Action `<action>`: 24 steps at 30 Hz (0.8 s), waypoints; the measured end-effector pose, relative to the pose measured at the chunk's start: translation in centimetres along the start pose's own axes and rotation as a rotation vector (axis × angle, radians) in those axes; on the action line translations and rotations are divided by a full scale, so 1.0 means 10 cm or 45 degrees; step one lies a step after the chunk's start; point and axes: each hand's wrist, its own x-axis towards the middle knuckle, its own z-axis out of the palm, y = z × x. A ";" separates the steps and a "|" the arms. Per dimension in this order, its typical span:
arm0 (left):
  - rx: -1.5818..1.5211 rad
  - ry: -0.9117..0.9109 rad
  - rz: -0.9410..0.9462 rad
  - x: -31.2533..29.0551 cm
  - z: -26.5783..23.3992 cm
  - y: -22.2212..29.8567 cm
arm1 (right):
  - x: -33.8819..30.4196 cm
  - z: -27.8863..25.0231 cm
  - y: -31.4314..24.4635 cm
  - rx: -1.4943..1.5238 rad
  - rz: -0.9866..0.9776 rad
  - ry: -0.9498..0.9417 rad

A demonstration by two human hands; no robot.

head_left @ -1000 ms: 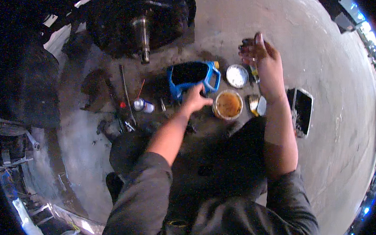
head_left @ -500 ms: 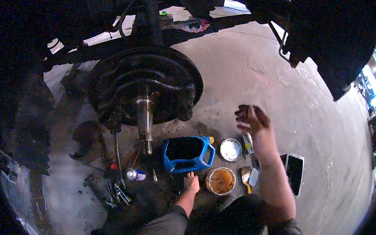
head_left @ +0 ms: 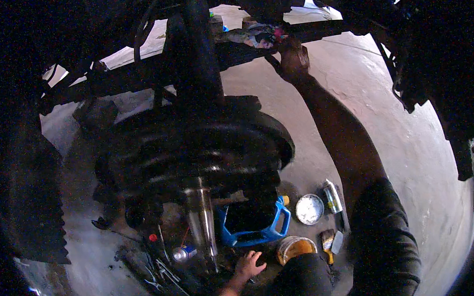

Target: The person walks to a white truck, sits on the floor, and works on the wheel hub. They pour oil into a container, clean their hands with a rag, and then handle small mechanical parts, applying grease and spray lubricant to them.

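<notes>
My right arm stretches far forward, and my right hand (head_left: 294, 61) is at a dark beam beside a crumpled rag (head_left: 261, 39) with pink and red patches. Its thumb stands apart from the fingers; the fingertips are dim against the rag's right end, so contact is unclear. Low in the middle, my left hand (head_left: 248, 266) is open, fingers apart and holding nothing. Just beyond it lies a blue cut-open jug (head_left: 248, 237) with a dark inside. A tub of amber grease (head_left: 296, 249) stands to its right, partly covered by my knee.
A dark wheel hub assembly (head_left: 194, 145) with a shiny spindle (head_left: 200, 219) fills the middle left. On the floor are a spray can (head_left: 184, 253), several metal tools (head_left: 166, 272), a white-coated lid (head_left: 309, 209), a clear bottle (head_left: 332, 197) and a brush (head_left: 327, 242). Dark vehicle parts hang overhead.
My right hand has gone from above the floor on the right up and forward to the rag. The view has moved closer to the hub; my left hand stays near the jug.
</notes>
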 end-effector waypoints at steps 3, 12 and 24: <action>-0.054 0.193 -0.052 -0.08 -0.01 -0.07 | 0.37 0.21 -0.07 -0.036 -0.093 0.010; -0.078 0.194 -0.262 -0.16 -0.14 -0.01 | 0.74 0.72 -0.33 -0.046 -0.177 0.025; -0.129 0.191 -0.220 -0.37 0.23 -0.13 | 0.39 -0.33 -0.36 1.513 0.606 -0.230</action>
